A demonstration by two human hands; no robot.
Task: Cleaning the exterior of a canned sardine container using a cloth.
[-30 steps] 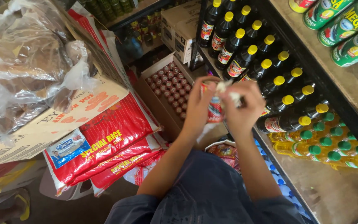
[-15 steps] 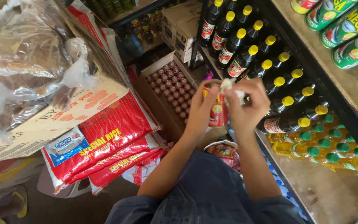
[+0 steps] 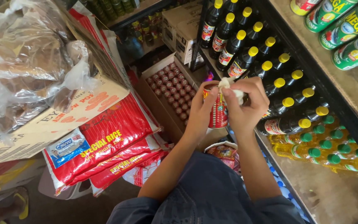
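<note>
My left hand (image 3: 201, 108) grips a red tin can (image 3: 218, 111) from its left side, holding it upright in front of me. My right hand (image 3: 245, 103) presses a crumpled white cloth (image 3: 232, 88) against the can's top and right side. Both hands are raised above my lap, over an open cardboard box of small red-lidded cans (image 3: 171, 90) on the floor. Part of the can is hidden by my fingers.
Dark bottles with yellow caps (image 3: 266, 68) fill the shelf to my right, with yellow bottles with green caps (image 3: 324, 149) lower down. Green cans (image 3: 344, 25) lie on the shelf above. Red rice sacks (image 3: 104, 137) are stacked at left under a box with plastic bags (image 3: 25, 66).
Both hands have stayed together on the can. The cloth in my right hand has shifted slightly over the can's top.
</note>
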